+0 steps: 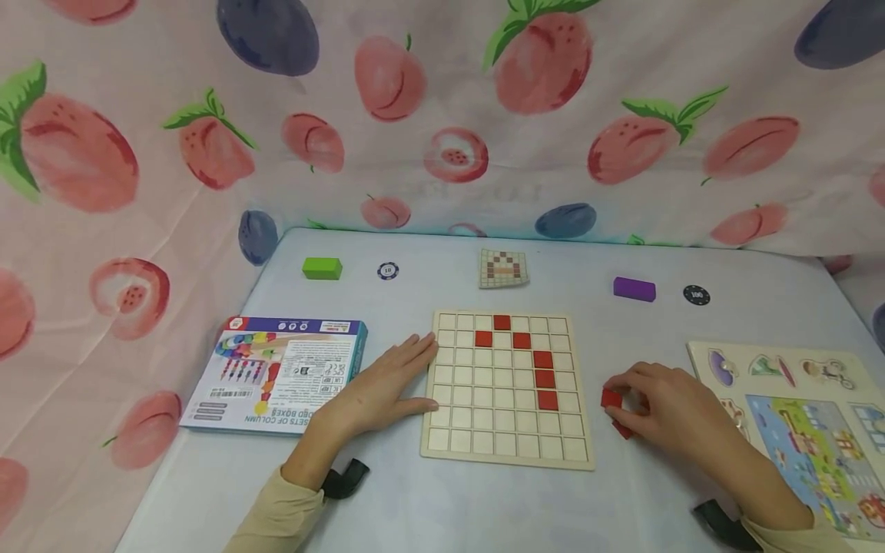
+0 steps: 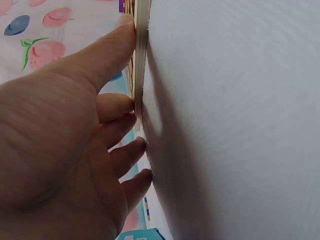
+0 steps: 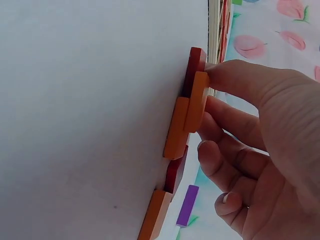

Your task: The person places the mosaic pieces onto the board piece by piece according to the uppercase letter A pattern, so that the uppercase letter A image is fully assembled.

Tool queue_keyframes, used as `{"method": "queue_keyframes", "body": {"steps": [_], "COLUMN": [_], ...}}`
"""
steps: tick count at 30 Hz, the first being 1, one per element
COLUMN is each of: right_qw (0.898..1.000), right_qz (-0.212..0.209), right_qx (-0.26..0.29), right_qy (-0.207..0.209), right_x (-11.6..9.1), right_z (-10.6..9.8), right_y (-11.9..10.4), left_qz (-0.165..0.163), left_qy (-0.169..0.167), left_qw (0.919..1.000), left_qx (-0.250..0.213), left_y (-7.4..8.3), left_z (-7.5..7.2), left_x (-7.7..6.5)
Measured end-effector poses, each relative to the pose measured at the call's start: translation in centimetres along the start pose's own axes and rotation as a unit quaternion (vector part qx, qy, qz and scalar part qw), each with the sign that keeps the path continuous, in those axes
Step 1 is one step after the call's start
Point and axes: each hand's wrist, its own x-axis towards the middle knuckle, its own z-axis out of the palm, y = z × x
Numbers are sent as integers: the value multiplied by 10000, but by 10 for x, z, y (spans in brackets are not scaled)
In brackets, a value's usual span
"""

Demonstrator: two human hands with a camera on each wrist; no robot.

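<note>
My left hand (image 1: pixel 376 392) lies spread at the left edge of the pale wooden grid board (image 1: pixel 459 439), with fingertips and thumb against it. Several red square tiles (image 1: pixel 543 378) sit in the board's cells, in the upper middle and down the right side. Right of the board, my right hand (image 1: pixel 667 407) pinches a red tile (image 1: pixel 611 398) between thumb and index finger, low over the table. A second red tile (image 1: pixel 623 430) shows below the thumb. In the right wrist view, orange tiles (image 3: pixel 198 102) lie by the fingers; the hand hides them in the head view.
A small pattern card (image 1: pixel 503 269) lies behind the board. A boxed set (image 1: pixel 276 376) is at left, an illustrated puzzle board (image 1: pixel 816 453) at right. Farther back are a green block (image 1: pixel 322 268), a purple block (image 1: pixel 634 289), a white-and-blue chip (image 1: pixel 388 270) and a black chip (image 1: pixel 696 295).
</note>
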Motion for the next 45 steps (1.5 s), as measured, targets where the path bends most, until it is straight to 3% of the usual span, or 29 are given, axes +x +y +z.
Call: {"method": "queue_keyframes", "body": {"steps": [11,22,33,45], "right_qw": [9997,9955,9860,9853], "right_qz": [-85,-875,-1630,-1689], "right_qx": [47,257,329,242], "right_qy": [203,240,82,-17], "right_x": [19,63,109,132], "right_z": [-7,-4,17,33], "right_y": [-11,-67,-114,-135], "left_qz": [-21,-71,11,19], "left_qy": [-10,-32,29,-11], "left_qw": [10000,10000,10000,10000], "left_qx": [-26,-56,-27,77], "left_y": [-3,-1,0,-1], "left_z": [0,1,0,-1], "left_x": [1,0,0,1]}}
